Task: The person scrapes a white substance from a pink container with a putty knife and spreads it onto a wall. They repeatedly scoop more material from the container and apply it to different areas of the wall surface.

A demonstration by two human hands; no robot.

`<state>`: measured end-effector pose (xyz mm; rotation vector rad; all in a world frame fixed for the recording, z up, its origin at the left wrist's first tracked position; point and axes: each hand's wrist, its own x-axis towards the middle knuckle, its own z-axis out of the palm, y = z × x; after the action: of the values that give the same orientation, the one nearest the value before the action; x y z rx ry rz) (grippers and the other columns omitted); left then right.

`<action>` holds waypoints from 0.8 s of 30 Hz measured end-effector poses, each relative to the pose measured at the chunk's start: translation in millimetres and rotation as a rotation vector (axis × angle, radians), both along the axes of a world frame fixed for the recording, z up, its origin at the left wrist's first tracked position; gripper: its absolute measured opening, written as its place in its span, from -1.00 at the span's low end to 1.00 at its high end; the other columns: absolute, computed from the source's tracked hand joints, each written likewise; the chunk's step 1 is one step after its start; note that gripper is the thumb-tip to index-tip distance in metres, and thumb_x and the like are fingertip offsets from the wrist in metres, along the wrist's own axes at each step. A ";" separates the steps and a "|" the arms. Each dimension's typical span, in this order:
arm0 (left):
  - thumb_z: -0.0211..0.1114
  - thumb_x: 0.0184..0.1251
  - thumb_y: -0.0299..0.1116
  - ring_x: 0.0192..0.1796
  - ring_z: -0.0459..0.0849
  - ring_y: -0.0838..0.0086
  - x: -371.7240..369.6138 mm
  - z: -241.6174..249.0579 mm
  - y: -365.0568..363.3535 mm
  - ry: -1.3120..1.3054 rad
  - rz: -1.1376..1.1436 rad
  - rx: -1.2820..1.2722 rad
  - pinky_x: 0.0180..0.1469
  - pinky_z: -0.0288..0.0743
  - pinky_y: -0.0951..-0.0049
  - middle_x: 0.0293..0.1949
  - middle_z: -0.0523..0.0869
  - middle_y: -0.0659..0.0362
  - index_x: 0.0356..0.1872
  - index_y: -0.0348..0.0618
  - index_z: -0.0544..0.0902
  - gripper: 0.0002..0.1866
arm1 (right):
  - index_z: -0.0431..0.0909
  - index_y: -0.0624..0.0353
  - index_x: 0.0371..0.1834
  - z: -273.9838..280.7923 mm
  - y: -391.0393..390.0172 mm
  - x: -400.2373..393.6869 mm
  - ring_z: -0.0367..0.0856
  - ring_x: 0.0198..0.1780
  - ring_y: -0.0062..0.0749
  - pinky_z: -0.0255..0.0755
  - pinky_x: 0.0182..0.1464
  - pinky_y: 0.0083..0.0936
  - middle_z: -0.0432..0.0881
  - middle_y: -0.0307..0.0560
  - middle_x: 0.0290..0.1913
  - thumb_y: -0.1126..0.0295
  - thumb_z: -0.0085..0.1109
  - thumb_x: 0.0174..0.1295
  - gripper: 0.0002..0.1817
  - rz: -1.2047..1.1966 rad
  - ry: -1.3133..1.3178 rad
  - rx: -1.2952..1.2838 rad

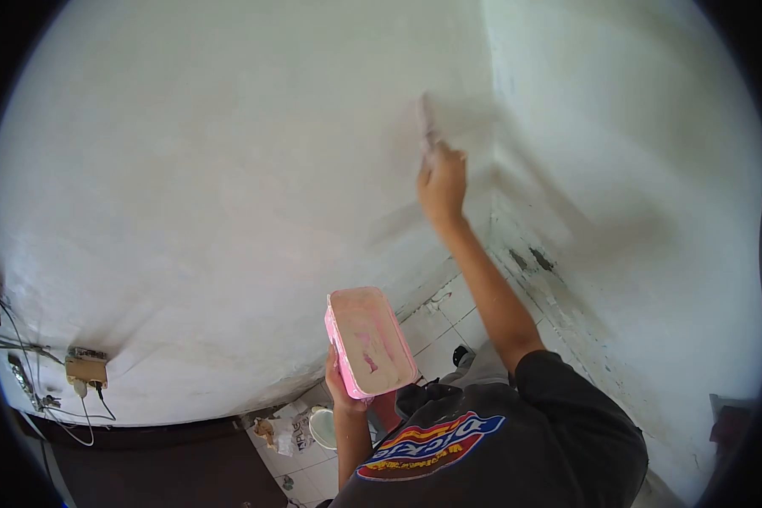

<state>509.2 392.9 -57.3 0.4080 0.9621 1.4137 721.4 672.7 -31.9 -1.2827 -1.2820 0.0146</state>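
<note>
My left hand (341, 385) grips a pink rectangular plastic tub (371, 343) from its left side and underneath, low in front of my body. Off-white paste or paint coats the inside of the tub, with a patch of pink showing through. Raised toward the corner, my right hand (445, 182) is closed round the handle of a narrow pale tool (426, 118). The tool points upward, close over the white wall (254, 144); motion blurs its edges, and I cannot tell whether it is a brush or a scraper.
A second wall (618, 144) meets the first at right, its base peeling. Lower left, a socket box (86, 370) with plugs and cables hangs above a dark brown surface (161, 466). A white bucket (323, 427) and crumpled paper (292, 430) lie on the tiled floor (427, 330).
</note>
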 end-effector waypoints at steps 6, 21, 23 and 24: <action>-0.08 0.53 -0.03 -0.36 0.72 0.42 29.9 32.0 11.1 -0.097 0.175 -0.149 -0.33 0.66 0.40 -0.22 0.70 0.16 0.14 -0.11 0.48 -0.58 | 0.57 0.30 -0.02 9.8 -60.5 -16.0 0.51 -0.24 0.02 0.38 -0.13 -0.23 0.60 0.15 -0.29 0.52 0.06 0.27 -0.76 0.323 0.148 0.033; -0.09 0.51 0.06 0.04 0.66 0.22 3.8 -8.1 -4.5 -0.230 -0.002 0.052 0.05 0.60 0.11 0.08 0.61 0.05 0.28 -0.15 0.40 -0.45 | 0.55 0.32 0.01 18.6 -35.0 -0.2 0.53 -0.13 0.05 0.41 0.01 -0.20 0.61 0.19 -0.19 0.55 0.11 0.17 -0.69 0.226 0.172 0.193; -0.10 0.51 0.05 0.07 0.64 0.20 11.0 -2.2 -5.5 -0.206 0.011 0.060 0.08 0.59 0.09 0.11 0.59 0.04 0.29 -0.15 0.39 -0.44 | 0.55 0.32 -0.03 36.9 -7.0 33.9 0.52 -0.16 0.06 0.41 -0.03 -0.19 0.60 0.19 -0.21 0.55 0.09 0.20 -0.73 0.070 0.172 0.176; -0.10 0.51 0.05 0.11 0.63 0.18 13.4 1.6 -7.1 -0.177 0.021 0.062 0.10 0.57 0.08 0.14 0.58 0.04 0.30 -0.15 0.37 -0.44 | 0.55 0.32 -0.03 42.7 6.5 38.8 0.52 -0.16 0.06 0.41 -0.03 -0.19 0.60 0.19 -0.21 0.55 0.09 0.20 -0.73 0.071 0.173 0.175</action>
<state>522.6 385.8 -55.7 0.3139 0.7824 1.4751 760.2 679.2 10.8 -1.0626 -1.1527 0.0615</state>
